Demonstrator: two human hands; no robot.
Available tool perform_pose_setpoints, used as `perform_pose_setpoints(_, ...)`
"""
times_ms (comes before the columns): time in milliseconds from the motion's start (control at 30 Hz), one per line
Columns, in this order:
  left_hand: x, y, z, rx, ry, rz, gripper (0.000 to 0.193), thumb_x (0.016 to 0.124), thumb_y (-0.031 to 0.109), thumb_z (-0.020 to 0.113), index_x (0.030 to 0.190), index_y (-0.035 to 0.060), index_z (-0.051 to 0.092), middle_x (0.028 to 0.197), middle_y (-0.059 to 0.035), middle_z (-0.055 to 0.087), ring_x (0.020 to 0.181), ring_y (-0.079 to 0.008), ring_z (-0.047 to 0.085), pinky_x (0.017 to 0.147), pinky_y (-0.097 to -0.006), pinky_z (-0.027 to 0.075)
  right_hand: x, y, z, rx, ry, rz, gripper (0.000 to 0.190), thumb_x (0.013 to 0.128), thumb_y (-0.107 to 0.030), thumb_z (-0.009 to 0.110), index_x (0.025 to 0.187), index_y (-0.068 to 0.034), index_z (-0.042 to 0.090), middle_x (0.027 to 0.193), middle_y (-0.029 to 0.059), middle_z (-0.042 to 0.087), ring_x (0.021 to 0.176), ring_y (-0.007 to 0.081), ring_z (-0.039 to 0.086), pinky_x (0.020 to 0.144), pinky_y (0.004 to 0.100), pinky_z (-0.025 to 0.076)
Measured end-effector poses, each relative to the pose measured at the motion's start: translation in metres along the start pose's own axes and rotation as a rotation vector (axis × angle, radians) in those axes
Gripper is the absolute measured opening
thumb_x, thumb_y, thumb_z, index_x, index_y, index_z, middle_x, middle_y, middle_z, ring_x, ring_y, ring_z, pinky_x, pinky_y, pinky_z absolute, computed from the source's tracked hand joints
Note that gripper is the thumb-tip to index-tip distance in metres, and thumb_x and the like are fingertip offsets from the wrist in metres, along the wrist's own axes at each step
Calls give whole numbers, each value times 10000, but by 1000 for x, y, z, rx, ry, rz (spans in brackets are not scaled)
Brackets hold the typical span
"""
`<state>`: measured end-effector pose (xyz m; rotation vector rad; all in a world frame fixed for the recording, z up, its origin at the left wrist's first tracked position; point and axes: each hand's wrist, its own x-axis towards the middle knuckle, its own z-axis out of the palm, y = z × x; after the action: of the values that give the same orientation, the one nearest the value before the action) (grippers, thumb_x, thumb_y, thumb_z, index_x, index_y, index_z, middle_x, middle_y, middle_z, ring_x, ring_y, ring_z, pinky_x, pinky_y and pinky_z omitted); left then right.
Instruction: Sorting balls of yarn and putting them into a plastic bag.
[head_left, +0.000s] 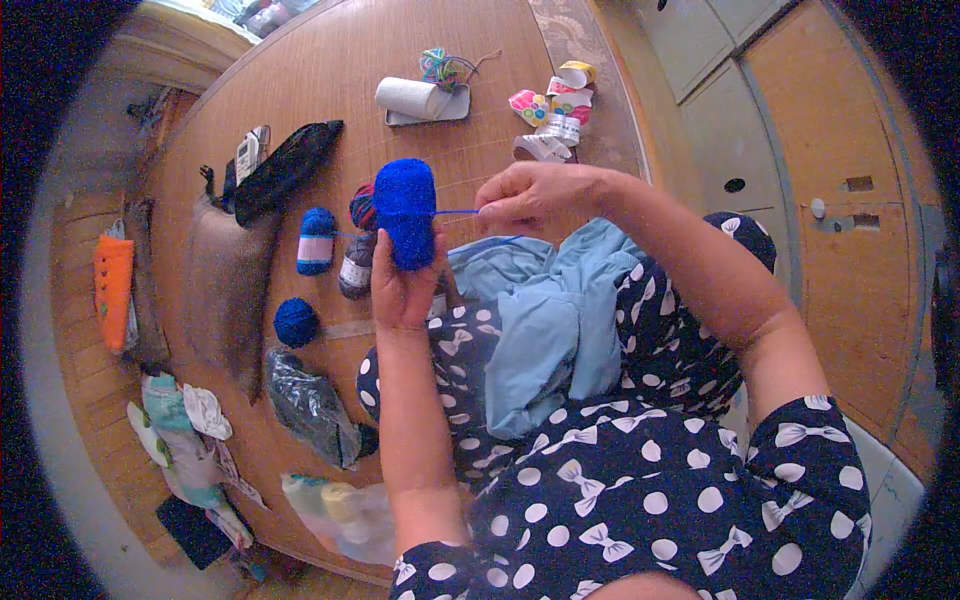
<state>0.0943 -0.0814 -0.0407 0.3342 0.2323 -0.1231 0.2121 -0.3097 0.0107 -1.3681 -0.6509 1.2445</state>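
A bright blue skein of yarn (405, 202) stands upright in my left hand (409, 289), fingers and thumb around its lower end. From its middle a blue strand (456, 212) runs level to my right hand (525, 196), which pinches it between thumb and fingertips. A loose length of blue yarn (491, 244) trails below, over a light blue cloth (555, 322) on my lap. Just behind the skein, a red and dark striped ball (362, 206) and a grey skein with a paper band (356, 266) are partly hidden.
Left of my hands are a banded blue skein (316, 244), a dark blue ball (295, 322) and a clear plastic bag (315, 412). A black pouch (289, 169) lies farther off. Toward the back are a white roll (411, 97) on a tray and several paper labels (559, 109).
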Motion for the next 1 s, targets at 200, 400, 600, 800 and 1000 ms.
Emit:
perform_pose_setpoints(200, 1, -4, 6, 124, 45, 86, 436, 952, 240, 518, 1321, 51, 385, 1249, -159, 511, 1152, -293, 516, 975, -475, 453, 2, 7, 16, -90, -69, 105, 381, 965, -400, 465, 977, -61, 637, 637, -41, 473, 553, 57, 433, 486, 232, 365)
perform_pose_setpoints(400, -1, -18, 21, 371, 31, 188, 469, 934, 181, 535, 1351, 81, 344, 1268, -138, 501, 1146, -289, 519, 981, -457, 434, 22, 38, 36, -133, 350, -366, 461, 931, -296, 566, 1318, -76, 447, 874, 38, 567, 724, 93, 531, 628, 245, 458)
perform_pose_setpoints(600, 2, -27, 34, 303, 3, 63, 451, 931, 138, 545, 1334, 62, 356, 1247, -111, 518, 1161, -266, 512, 996, -426, 419, 21, 30, 33, -325, 431, -312, 567, 902, -199, 604, 1392, -70, 347, 1007, 80, 583, 893, 142, 562, 796, 288, 477)
perform_pose_setpoints(800, 2, -26, 20, 313, 74, 56, 585, 895, 105, 606, 1387, 66, 293, 1260, -140, 510, 1151, -253, 522, 966, -397, 444, 15, 18, 23, 3, 235, -127, 517, 847, -162, 640, 1317, -76, 444, 985, 37, 632, 783, 118, 572, 645, 264, 487)
perform_pose_setpoints(1000, -7, -23, 49, 739, 80, 304, 841, 770, -49, 652, 1457, 114, 195, 1351, -146, 422, 1128, -226, 532, 971, -361, 435, 9, 17, 9, 77, 79, -69, 525, 816, -107, 607, 1318, -64, 461, 947, 16, 608, 707, 67, 532, 587, 208, 439)
